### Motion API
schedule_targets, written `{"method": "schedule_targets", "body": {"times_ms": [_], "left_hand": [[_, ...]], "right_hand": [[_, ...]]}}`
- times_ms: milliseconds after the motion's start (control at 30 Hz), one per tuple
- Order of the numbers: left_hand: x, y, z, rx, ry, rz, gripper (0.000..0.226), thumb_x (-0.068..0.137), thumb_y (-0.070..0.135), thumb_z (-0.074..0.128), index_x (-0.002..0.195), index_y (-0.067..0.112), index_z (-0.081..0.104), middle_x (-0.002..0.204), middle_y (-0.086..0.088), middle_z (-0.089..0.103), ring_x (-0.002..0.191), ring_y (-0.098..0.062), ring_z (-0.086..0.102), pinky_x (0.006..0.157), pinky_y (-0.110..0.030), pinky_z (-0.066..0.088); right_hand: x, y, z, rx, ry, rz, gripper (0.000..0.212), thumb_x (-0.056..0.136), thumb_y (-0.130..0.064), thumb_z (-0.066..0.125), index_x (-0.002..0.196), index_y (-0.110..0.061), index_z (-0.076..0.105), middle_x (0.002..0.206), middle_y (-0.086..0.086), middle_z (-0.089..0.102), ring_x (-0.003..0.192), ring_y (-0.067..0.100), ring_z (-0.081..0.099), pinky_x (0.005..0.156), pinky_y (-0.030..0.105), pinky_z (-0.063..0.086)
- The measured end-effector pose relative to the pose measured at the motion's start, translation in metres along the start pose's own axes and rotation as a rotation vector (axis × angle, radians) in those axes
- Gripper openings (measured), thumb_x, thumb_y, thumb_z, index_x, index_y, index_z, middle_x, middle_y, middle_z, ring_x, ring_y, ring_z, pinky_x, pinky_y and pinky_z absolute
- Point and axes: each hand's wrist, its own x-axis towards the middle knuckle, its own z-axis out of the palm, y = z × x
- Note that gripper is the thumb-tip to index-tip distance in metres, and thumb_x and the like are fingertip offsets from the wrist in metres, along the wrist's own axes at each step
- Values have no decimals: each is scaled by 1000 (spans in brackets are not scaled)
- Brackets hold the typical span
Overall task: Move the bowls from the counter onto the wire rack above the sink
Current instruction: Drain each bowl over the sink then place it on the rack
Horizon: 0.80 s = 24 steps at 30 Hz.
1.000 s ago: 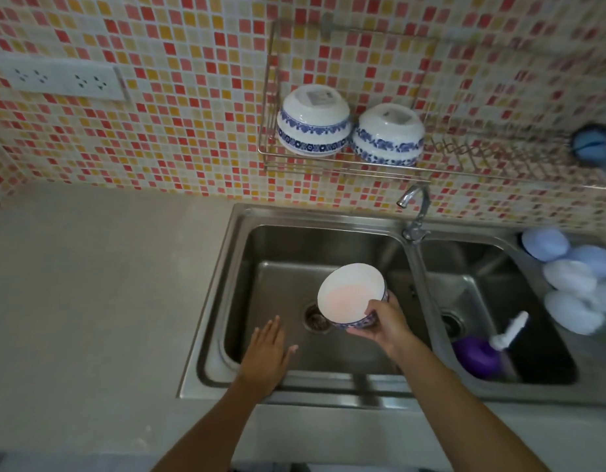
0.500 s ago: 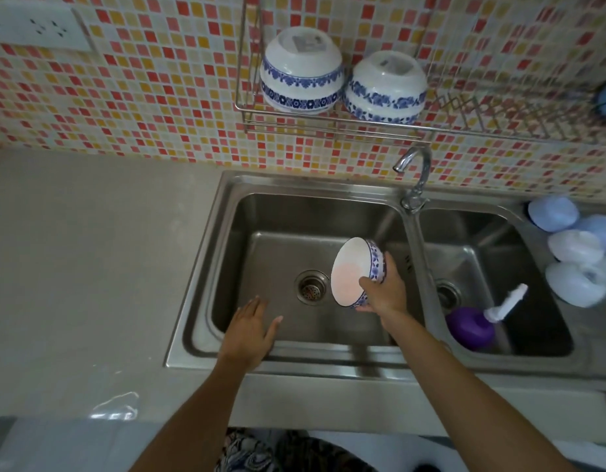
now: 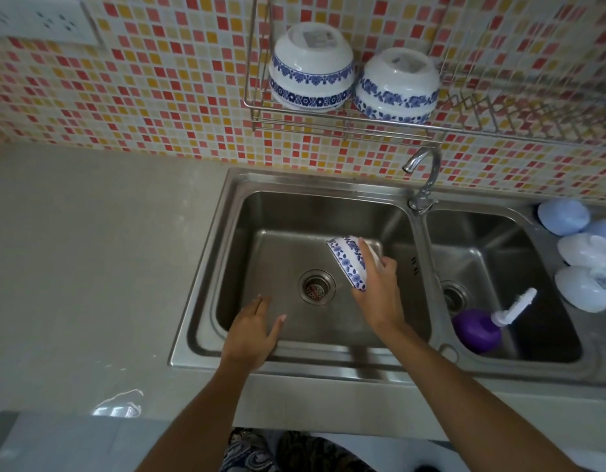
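Note:
My right hand [image 3: 378,294] grips a white bowl with a blue flower band [image 3: 347,262], tipped mouth-down over the left sink basin [image 3: 260,233]. My left hand [image 3: 252,330] hovers with relaxed fingers over the basin's front rim and holds nothing. Two matching bowls [image 3: 310,68] [image 3: 397,86] sit upside down side by side on the left end of the wire rack [image 3: 499,127] fixed to the tiled wall above the sink.
A curved tap [image 3: 426,175] rises between the two basins. A purple bottle with a white pump [image 3: 478,330] lies in the right basin. Several pale blue and white round items [image 3: 582,264] sit on the right edge. Grey counter [image 3: 90,250] stretches left.
My right hand has turned the bowl from mouth-up to tipped mouth-down over the left basin. The view has dropped, so the rack sits higher in frame. My left hand stays by the front rim.

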Motion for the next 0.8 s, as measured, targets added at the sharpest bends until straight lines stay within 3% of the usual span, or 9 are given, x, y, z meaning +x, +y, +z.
{"method": "schedule_targets", "body": {"times_ms": [200,300,400,500,567,667,800], "left_hand": [[-1,-3,2,-19,22,2,65,92,55,39,143,15,34,148,-8,40,134,-24,39,110,-33,31],[-2,-4,4,-20,4,10,67,91,57,37,144,16,31,150,-7,36,136,-24,37,112,-35,30],[-3,-4,4,-49,-23,10,70,91,58,35,148,18,20,157,-3,20,142,-22,25,115,-35,24],[-1,-2,-1,-69,-35,34,75,91,60,32,149,18,11,159,0,5,145,-18,11,116,-31,15],[7,4,-12,-59,1,78,81,87,66,22,149,16,11,159,-1,5,146,-18,10,116,-28,11],[33,20,-38,-35,101,189,75,90,59,20,149,13,14,158,-4,8,146,-17,7,120,-35,11],[73,60,-93,-67,271,326,57,95,30,32,148,14,17,158,-4,9,145,-13,3,117,-41,22]], "right_hand": [[-11,1,6,-186,-40,-72,112,76,-12,79,151,-44,4,134,11,32,118,25,49,86,39,55],[-13,-2,7,-103,-4,-15,110,75,-9,79,150,-45,7,130,9,34,105,20,55,84,35,57],[-8,-8,5,234,73,196,100,76,-4,74,150,-42,18,121,6,39,88,12,53,80,27,53],[4,-8,-6,763,78,536,77,80,-5,62,144,-38,33,133,7,45,112,33,52,66,50,60],[10,-6,-19,1077,-12,729,63,86,-4,52,141,-33,38,136,6,43,113,38,51,55,48,60],[9,-8,-39,1345,-105,833,52,87,-3,47,135,-24,43,134,12,43,112,41,51,60,49,60],[-1,-12,-63,1496,-123,887,39,90,-14,50,129,-13,47,121,16,54,95,33,59,55,38,60]]}}
